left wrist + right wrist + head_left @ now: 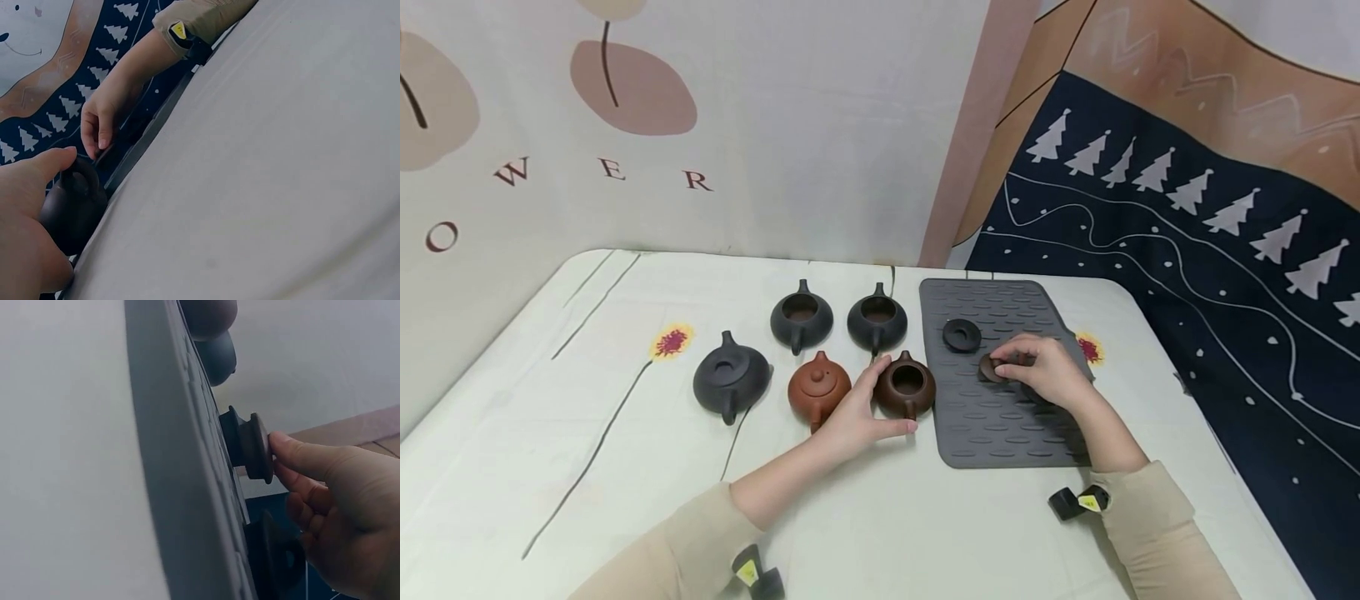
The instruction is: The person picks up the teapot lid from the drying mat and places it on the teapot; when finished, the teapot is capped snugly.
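My left hand point(861, 412) holds a dark brown teapot point(917, 385) from its left side, fingers toward the spout and thumb by the handle. This pot is lidless, its round mouth facing up; the left wrist view shows the pot point(75, 212) between thumb and fingers. Over the grey mat, my right hand point(1048, 371) pinches a small brown teapot lid point(990, 369) between thumb and fingertips. In the right wrist view, the lid point(257, 450) is tilted on edge. A black lid point(962, 335) lies on the mat, and another dark lid point(275, 556) is partly hidden beneath my right hand.
Two black lidless teapots, one on the left point(802, 317) and one on the right point(877, 317), stand in the back row. A reddish-brown lidded teapot point(818, 387) and a black lidded one point(730, 377) stand left of my left hand. The grey mat point(977, 446) covers the table's right side.
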Tool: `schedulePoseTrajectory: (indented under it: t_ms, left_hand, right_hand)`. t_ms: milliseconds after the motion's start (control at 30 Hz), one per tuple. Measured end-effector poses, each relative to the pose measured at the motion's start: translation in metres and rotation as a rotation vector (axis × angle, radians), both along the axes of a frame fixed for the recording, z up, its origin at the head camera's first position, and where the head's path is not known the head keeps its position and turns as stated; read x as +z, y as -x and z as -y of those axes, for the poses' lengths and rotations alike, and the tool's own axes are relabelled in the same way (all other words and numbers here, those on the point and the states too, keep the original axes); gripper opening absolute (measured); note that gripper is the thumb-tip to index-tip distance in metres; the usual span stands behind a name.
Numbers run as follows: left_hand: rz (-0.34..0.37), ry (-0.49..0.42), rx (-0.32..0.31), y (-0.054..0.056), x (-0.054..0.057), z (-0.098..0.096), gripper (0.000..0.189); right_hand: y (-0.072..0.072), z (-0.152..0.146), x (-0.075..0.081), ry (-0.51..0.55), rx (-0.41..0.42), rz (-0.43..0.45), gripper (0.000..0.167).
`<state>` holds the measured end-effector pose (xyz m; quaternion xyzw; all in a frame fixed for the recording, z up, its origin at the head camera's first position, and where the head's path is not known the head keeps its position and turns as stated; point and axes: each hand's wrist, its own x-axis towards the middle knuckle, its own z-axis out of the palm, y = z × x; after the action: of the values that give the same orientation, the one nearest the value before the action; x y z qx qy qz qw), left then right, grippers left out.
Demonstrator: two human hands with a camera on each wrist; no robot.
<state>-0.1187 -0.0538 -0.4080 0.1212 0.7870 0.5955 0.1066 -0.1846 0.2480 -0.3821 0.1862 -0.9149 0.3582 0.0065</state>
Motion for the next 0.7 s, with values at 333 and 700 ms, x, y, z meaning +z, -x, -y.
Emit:
schedulePoseTrajectory:
  t_ms: [333,700]
  left_hand:
    - [0.001,0.018,-0.006,0.000,0.000,0.000,0.098]
    - [0.006,0.001,-0.009,0.001,-0.001,0.000,0.098]
  right_hand:
    - [-0.008,0.011,0.013,-0.001,0.013,-0.021,0.017]
    - [-0.020,0.026,0.034,0.015,0.039,-0.042,0.017]
